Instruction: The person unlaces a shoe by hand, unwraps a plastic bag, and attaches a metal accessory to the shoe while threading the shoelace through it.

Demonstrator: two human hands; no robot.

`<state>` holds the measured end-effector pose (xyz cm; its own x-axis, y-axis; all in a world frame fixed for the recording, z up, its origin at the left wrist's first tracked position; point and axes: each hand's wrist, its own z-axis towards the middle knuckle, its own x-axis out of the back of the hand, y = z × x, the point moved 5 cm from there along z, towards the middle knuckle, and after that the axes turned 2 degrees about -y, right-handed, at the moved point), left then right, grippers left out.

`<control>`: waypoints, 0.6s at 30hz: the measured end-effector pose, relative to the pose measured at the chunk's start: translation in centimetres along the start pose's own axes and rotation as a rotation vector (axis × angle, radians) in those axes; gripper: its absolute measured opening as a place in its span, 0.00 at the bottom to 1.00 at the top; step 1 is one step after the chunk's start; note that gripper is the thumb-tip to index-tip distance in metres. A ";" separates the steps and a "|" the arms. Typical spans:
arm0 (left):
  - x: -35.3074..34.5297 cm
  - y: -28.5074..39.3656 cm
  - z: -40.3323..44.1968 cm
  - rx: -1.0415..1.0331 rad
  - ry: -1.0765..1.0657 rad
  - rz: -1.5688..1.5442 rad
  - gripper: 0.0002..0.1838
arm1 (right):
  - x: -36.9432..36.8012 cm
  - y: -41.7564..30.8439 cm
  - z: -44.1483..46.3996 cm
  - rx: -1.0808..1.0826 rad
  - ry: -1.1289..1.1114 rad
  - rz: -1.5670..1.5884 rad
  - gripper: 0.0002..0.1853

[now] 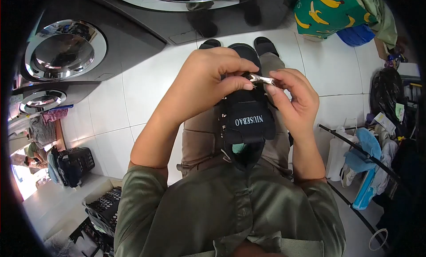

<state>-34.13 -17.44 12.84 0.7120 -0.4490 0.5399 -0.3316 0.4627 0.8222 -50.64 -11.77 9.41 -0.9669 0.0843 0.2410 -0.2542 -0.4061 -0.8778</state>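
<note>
On my lap lies a black shoe with white NIUSEBAO lettering on its tongue, toe pointing away from me. Metal eyelets run along its left side, and a pale green patch shows inside the opening. Over the shoe's front, a small shiny silver piece, shaped a little like a bone, is pinched between both hands. My left hand grips its left end with thumb and fingers. The right end sits between the thumb and fingers of my right hand. My fingertips cover both ends, so its exact kind is unclear.
Front-loading washing machines stand ahead and to the left. A green banana-print bag is at the upper right. Black poles and a blue slipper-like item lie right. Black baskets stand left.
</note>
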 end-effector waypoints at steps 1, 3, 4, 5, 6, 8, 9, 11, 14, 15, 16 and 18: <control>-0.2 0.2 0.1 -0.042 -0.007 0.025 0.12 | 0.0 0.2 0.0 -0.027 0.017 0.042 0.12; -0.4 0.5 0.1 -0.046 -0.008 0.060 0.13 | 0.1 0.7 0.0 -0.055 0.037 0.083 0.12; -0.4 0.6 0.1 -0.047 -0.005 0.096 0.13 | 0.1 0.8 0.1 -0.055 0.027 0.103 0.12; -0.3 0.6 0.2 -0.048 -0.007 0.097 0.13 | 0.0 0.9 0.1 -0.055 0.017 0.125 0.13; -0.3 0.5 0.2 -0.033 -0.024 0.098 0.13 | -0.3 0.7 0.1 -0.055 0.017 0.126 0.13; -0.4 0.2 0.4 -0.019 -0.042 0.099 0.13 | -1.2 1.6 -0.2 -0.345 0.116 0.709 0.15; -0.3 -0.8 0.4 0.116 -0.016 -0.047 0.12 | -1.2 1.6 0.0 -0.343 0.118 0.709 0.15; -0.3 -2.0 0.2 0.352 -0.014 -0.316 0.11 | -2.0 2.7 0.0 -0.552 0.113 1.034 0.16; -0.9 -2.6 -0.3 0.415 0.030 -0.593 0.11 | -3.1 3.3 -0.1 -0.528 0.062 0.759 0.15; -1.0 -2.6 -0.4 0.415 0.028 -0.591 0.11 | -3.5 3.0 0.2 -0.533 0.042 0.740 0.13; -1.1 -2.5 -0.3 0.400 0.048 -0.618 0.11 | -3.7 2.7 0.4 -0.531 0.042 0.741 0.13; -1.2 -2.2 -0.3 0.385 0.071 -0.644 0.12 | -4.0 2.4 0.8 -0.531 0.025 0.701 0.07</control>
<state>-34.08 -17.74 10.32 0.8722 -0.4839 -0.0713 -0.0198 -0.1806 0.9833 -47.34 -13.83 6.65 -0.9033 -0.0030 -0.4291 0.4264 0.1048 -0.8984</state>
